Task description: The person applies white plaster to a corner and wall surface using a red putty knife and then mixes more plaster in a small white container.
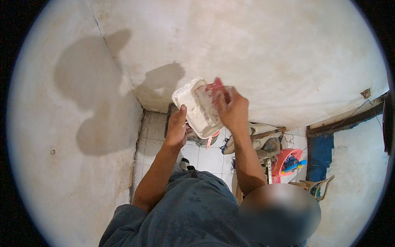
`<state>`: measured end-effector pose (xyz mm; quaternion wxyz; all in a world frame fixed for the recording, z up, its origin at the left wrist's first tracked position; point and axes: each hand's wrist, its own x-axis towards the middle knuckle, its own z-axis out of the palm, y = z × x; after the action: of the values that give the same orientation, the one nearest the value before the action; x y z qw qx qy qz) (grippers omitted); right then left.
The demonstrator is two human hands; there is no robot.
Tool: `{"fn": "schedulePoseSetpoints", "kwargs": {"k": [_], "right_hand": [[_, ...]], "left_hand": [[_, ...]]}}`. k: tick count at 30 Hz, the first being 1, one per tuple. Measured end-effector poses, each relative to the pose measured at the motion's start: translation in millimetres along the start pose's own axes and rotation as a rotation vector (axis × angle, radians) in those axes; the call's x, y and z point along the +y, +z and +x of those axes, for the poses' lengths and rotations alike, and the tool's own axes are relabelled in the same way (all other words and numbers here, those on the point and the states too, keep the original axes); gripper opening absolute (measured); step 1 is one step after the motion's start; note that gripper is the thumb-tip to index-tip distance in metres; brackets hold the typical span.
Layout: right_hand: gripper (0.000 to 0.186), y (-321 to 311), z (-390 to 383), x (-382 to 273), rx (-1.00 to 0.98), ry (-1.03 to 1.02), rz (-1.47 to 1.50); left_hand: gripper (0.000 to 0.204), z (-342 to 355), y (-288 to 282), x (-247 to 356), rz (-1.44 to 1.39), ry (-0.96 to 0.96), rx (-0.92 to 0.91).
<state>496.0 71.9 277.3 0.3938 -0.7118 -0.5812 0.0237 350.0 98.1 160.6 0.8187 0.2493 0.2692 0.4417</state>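
Observation:
My left hand [177,128] grips the near-left rim of a shallow white tray [186,95], its thumb on top and its other fingers partly hidden beneath. White paste coats the tray's inside and edges. Over the tray's right side, my right hand [233,109] is closed around a red putty scraper [215,85]. Whitish paste smears the scraper's broad face, which is blurred by motion. Its lower edge lies over the tray; whether it touches the paste I cannot tell.
A patchy off-white wall [263,53] rises ahead and meets the left wall [53,123] at a corner. On the tiled floor [154,127] are a dark flat item [170,109], a crumpled sack [257,131] and a pink plastic container [284,160]. A blue panel [320,154] stands at right.

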Motion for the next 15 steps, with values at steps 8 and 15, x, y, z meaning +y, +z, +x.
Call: {"fn": "schedulePoseSetpoints", "kwargs": {"k": [8, 15], "right_hand": [[0.016, 16, -11, 4, -0.100, -0.102, -0.127], [0.016, 10, -4, 0, -0.099, -0.157, -0.036]], "left_hand": [[0.056, 0, 1, -3, 0.034, -0.010, 0.003], [0.052, 0, 4, -4, 0.079, -0.031, -0.010]]}}
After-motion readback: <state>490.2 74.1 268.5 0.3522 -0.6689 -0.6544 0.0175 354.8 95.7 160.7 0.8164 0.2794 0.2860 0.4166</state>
